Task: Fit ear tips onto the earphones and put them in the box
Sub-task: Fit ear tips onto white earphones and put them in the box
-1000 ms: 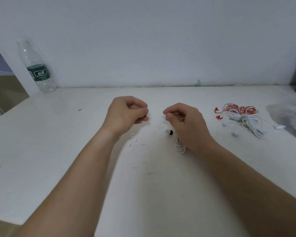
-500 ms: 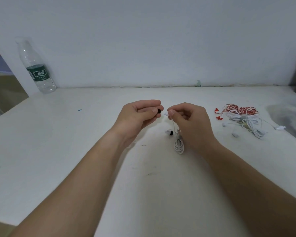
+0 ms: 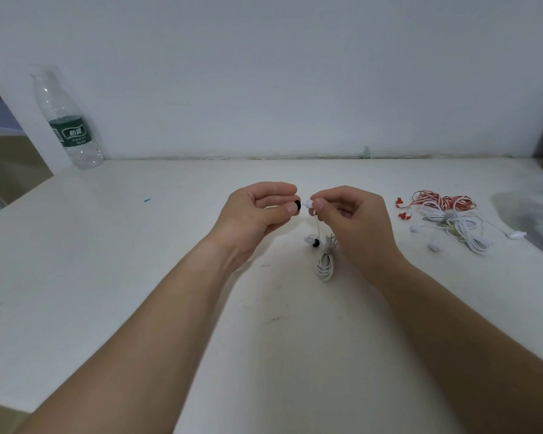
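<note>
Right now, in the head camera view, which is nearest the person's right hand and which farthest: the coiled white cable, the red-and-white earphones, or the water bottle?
From the right hand:
1. Coiled white cable, just below the hand.
2. Red-and-white earphones, off to its right.
3. Water bottle, far left against the wall.

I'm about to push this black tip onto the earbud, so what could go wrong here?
1. The black ear tip, only pinched at the left hand's fingertips, could slip and roll across the table.
2. The right hand holds the white earbud by its small body; a skewed push may seat the tip crooked.
3. The dangling cable bundle could tug the earbud off line.
</note>
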The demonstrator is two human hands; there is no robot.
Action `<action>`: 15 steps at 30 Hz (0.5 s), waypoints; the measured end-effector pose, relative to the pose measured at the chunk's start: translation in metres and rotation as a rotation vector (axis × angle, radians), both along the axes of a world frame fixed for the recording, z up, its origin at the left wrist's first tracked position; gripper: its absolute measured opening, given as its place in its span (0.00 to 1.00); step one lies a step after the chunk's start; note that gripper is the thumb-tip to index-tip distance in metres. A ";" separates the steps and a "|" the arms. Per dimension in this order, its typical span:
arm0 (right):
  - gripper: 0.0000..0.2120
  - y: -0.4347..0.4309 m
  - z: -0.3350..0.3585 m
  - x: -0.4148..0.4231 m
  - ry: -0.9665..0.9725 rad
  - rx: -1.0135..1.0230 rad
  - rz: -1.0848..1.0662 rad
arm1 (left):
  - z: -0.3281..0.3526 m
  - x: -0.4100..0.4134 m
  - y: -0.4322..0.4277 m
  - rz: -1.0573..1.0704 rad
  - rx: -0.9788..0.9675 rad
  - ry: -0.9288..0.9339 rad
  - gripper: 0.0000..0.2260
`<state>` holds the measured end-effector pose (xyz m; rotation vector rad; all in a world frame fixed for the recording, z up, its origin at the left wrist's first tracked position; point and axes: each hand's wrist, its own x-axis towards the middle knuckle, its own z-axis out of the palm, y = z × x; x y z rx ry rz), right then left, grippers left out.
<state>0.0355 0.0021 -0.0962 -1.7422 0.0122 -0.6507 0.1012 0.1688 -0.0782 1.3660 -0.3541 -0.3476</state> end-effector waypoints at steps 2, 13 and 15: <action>0.03 0.001 0.000 -0.001 -0.002 0.002 0.017 | -0.001 0.000 0.000 -0.005 0.011 -0.005 0.11; 0.04 0.000 -0.001 0.001 0.025 0.006 0.028 | 0.000 -0.001 0.000 -0.035 -0.008 -0.005 0.12; 0.04 -0.001 -0.001 0.001 0.026 0.002 0.022 | 0.001 -0.002 0.000 -0.037 -0.010 -0.008 0.11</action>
